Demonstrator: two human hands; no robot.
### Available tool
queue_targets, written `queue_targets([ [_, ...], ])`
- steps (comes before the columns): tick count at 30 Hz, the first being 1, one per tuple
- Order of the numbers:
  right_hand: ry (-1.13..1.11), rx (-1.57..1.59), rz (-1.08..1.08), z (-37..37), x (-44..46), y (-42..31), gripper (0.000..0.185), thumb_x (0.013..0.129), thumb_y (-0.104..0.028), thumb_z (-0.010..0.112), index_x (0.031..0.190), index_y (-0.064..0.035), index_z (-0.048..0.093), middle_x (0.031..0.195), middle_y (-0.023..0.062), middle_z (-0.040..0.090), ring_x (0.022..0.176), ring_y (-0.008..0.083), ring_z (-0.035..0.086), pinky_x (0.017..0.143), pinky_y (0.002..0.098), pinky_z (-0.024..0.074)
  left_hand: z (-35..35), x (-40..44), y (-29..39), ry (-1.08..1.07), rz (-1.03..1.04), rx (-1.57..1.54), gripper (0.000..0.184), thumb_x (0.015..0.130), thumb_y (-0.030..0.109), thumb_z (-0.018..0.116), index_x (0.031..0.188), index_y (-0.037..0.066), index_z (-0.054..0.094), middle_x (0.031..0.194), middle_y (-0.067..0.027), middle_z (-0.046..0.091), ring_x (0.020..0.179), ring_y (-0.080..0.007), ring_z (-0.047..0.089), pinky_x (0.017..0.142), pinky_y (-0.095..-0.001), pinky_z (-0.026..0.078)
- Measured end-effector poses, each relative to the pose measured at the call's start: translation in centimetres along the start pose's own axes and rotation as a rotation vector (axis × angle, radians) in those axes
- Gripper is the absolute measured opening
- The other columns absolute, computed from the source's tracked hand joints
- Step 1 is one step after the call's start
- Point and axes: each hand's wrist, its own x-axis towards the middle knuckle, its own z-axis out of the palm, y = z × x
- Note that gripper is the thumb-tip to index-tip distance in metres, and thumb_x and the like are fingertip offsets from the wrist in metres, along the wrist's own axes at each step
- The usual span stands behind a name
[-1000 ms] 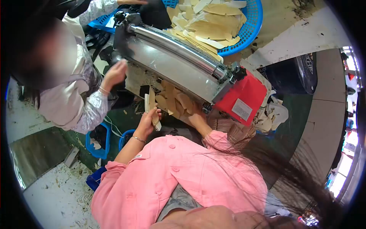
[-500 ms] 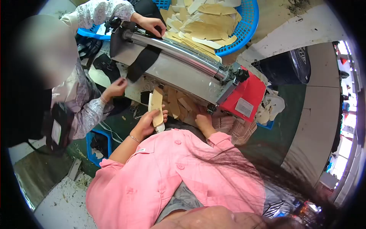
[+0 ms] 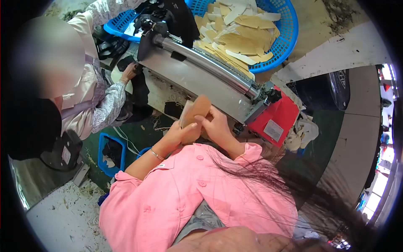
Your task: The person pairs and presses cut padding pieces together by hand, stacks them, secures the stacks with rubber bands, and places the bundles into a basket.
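In front of my chest, my left hand (image 3: 184, 133) is wrapped round the lower part of a small stack of tan and white cut pieces (image 3: 198, 110), flat with rounded ends. My right hand (image 3: 217, 126) pinches the right edge of the same stack, its thumb towards the middle. The lower ends of the pieces are hidden by my fingers. Just beyond both hands lies the metal plate (image 3: 180, 74) of a machine, with a long shiny roller (image 3: 214, 67) along it. A small black piece (image 3: 179, 56) rests against the roller.
Behind the machine stands a blue basket (image 3: 289, 42) heaped with tan and white pieces (image 3: 239, 38). A red panel (image 3: 275, 113) closes the machine's right end. At the left, a co-worker's hand (image 3: 129, 72) is on black material (image 3: 140, 88). A small blue bin (image 3: 112, 154) sits below.
My right hand has come up from beneath the machine's edge to the stack. My left hand has shifted right with the pieces. The co-worker's black strip has left the plate.
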Motion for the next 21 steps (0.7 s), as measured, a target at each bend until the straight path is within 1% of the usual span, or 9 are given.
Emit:
queue_targets([
  [1,-0.022,-0.035,-0.048,-0.4,0.6,0.2,0.033,0.090,-0.023,0.067,0.115,-0.0013,0.066,0.105,0.0187,0.070,0.095,0.0324,0.069,0.084,0.0367,0.0528,0.8,-0.2,0.6,-0.011,0.003,-0.129,0.042,0.091,0.015,0.071,0.127,-0.002,0.057,0.106,-0.0126,0.070,0.089,-0.0208,0.070,0.079,-0.0319,0.057],
  [3,-0.060,-0.108,-0.149,-1.4,1.9,0.3,0.036,0.090,-0.022,0.068,0.118,-0.0012,0.064,0.105,0.0182,0.070,0.096,0.0311,0.069,0.084,0.0356,0.0525,2.0,-0.6,2.2,0.053,0.101,-0.045,0.040,0.089,0.017,0.073,0.123,-0.001,0.059,0.104,-0.0103,0.069,0.087,-0.0186,0.068,0.075,-0.0311,0.056],
  [7,-0.081,0.162,0.076,-1.3,0.2,-2.7,0.029,0.090,-0.023,0.069,0.110,-0.0024,0.067,0.106,0.0208,0.069,0.095,0.0268,0.070,0.083,0.0345,0.0530,3.6,1.1,2.5,0.233,0.222,-0.046,0.037,0.089,0.016,0.074,0.120,-0.001,0.061,0.101,-0.0088,0.068,0.082,-0.0168,0.068,0.070,-0.0295,0.056],
  [11,-0.102,-0.254,0.152,-1.6,-0.3,-1.7,0.025,0.092,-0.020,0.069,0.103,0.0002,0.059,0.082,0.0131,0.070,0.071,0.0177,0.067,0.066,0.0326,0.0530,3.6,2.9,1.6,0.268,0.121,-0.188,0.037,0.089,0.016,0.074,0.118,-0.002,0.061,0.100,-0.0080,0.069,0.082,-0.0165,0.068,0.069,-0.0295,0.056],
  [12,-0.001,-0.179,0.042,-1.2,-0.2,0.1,0.023,0.092,-0.018,0.069,0.097,0.0006,0.057,0.077,0.0113,0.067,0.063,0.0170,0.066,0.057,0.0315,0.0511,3.5,3.0,1.2,0.213,0.150,-0.196,0.039,0.091,0.016,0.071,0.122,-0.003,0.059,0.107,-0.0099,0.069,0.092,-0.0185,0.069,0.076,-0.0312,0.057],
  [15,0.133,0.072,0.164,-3.2,0.9,0.1,0.020,0.091,-0.017,0.069,0.089,0.0010,0.059,0.071,0.0093,0.065,0.059,0.0152,0.065,0.053,0.0283,0.0492,1.2,2.9,0.5,0.183,0.065,-0.350,0.039,0.093,0.016,0.069,0.124,-0.004,0.057,0.111,-0.0115,0.068,0.095,-0.0178,0.067,0.081,-0.0309,0.056],
  [16,0.098,0.032,0.168,-4.3,1.2,1.2,0.020,0.091,-0.019,0.068,0.095,0.0003,0.065,0.081,0.0177,0.071,0.060,0.0214,0.069,0.050,0.0300,0.0515,0.9,2.9,0.8,0.227,0.069,-0.320,0.039,0.093,0.016,0.068,0.124,-0.005,0.057,0.112,-0.0122,0.068,0.096,-0.0180,0.067,0.082,-0.0309,0.056],
  [19,-0.094,0.090,0.452,-5.7,2.9,4.0,0.022,0.093,-0.018,0.066,0.098,0.0034,0.067,0.079,0.0147,0.072,0.061,0.0174,0.070,0.051,0.0287,0.0522,0.4,3.1,0.7,0.293,0.038,-0.254,0.038,0.093,0.016,0.068,0.124,-0.005,0.058,0.114,-0.0129,0.068,0.101,-0.0204,0.067,0.086,-0.0320,0.056],
  [21,0.108,0.258,0.428,-5.1,4.6,6.2,0.029,0.095,-0.025,0.066,0.096,0.0044,0.069,0.072,0.0112,0.071,0.059,0.0151,0.068,0.053,0.0270,0.0520,0.6,3.8,0.2,0.311,0.006,-0.217,0.036,0.092,0.016,0.070,0.122,-0.003,0.059,0.112,-0.0116,0.068,0.101,-0.0207,0.068,0.086,-0.0321,0.056],
])
